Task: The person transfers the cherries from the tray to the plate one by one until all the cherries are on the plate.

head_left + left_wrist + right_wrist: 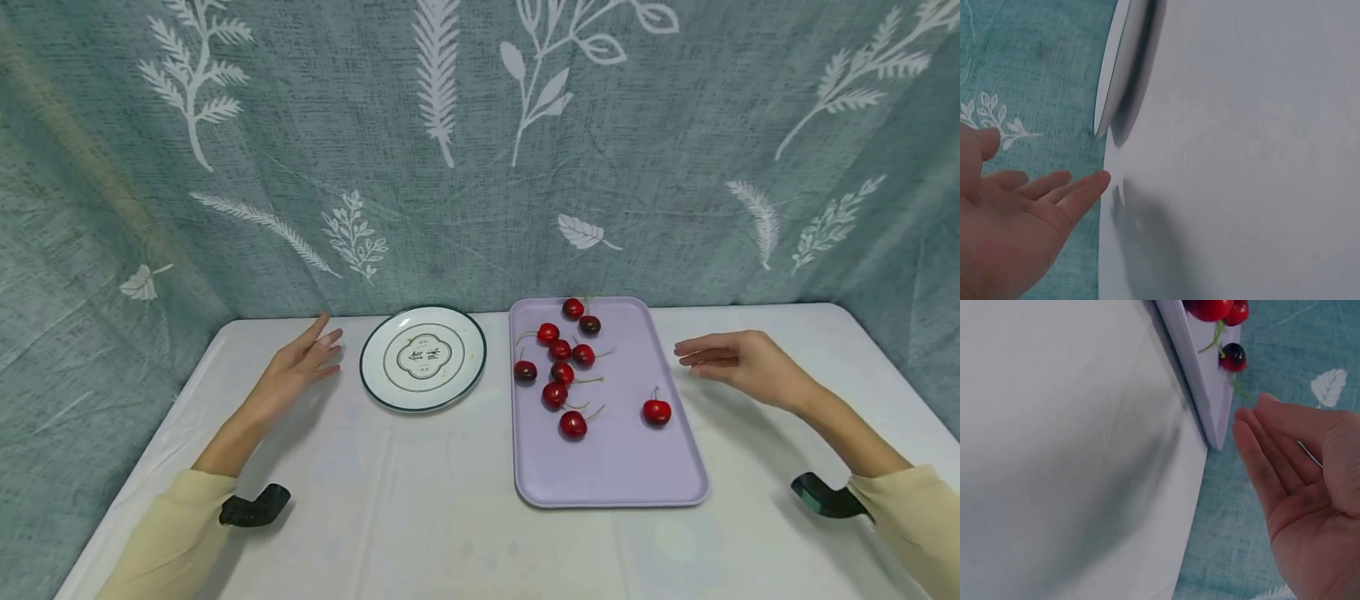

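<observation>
A white plate (pixel 378 358) with a dark rim and printed characters lies left of centre. To its left my left hand (pixel 300 367) hovers with loosely spread fingers, holding nothing; the left wrist view shows its palm and the plate's edge (pixel 1110 94) beyond. A lilac rectangular tray (pixel 615 471) carries several dark red cherries with green stems, most along its left half. One cherry (pixel 656 412) lies apart near the tray's right side. Right of the tray, my right hand (pixel 738 362) hangs in the air, fingers extended and nothing held. Cherries (pixel 1233 357) also show in the right wrist view.
A white cloth (pixel 420 517) covers the table. Behind it and at both sides hangs a green curtain (pixel 480 225) with white leaf prints, close to the far rims of plate and tray. Dark wrist devices (pixel 255 507) are worn at both sleeves.
</observation>
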A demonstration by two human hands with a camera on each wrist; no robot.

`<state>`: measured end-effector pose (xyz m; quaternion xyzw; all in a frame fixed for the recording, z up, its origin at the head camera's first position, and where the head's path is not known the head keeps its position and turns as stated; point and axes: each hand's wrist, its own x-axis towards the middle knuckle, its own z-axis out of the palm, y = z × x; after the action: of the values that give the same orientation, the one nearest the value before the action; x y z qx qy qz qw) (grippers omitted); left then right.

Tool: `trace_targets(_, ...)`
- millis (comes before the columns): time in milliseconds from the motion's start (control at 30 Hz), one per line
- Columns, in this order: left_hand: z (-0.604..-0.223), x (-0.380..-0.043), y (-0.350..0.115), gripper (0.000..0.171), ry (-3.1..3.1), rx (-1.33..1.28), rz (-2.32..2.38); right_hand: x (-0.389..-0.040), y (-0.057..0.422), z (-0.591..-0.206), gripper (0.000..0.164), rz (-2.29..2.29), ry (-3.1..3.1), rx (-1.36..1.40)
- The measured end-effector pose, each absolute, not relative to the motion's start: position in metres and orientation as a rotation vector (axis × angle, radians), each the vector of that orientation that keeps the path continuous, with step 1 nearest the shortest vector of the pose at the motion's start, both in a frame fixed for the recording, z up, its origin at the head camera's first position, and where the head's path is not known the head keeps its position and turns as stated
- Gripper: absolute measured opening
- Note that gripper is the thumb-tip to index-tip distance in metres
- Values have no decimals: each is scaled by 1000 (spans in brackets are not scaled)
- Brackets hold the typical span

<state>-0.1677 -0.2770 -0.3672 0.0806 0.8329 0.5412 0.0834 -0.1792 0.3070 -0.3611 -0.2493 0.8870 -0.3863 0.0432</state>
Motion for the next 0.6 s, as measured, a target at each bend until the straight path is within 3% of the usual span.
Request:
trace_targets(300,-374,-170,-267,63,2226,32,1881,-182,292,-364,32,-1154,2586,-760)
trace_targets(600,-382,-170,-263,63,2107,-27,1981,-187,282,-372,28,-1000,2658,-941)
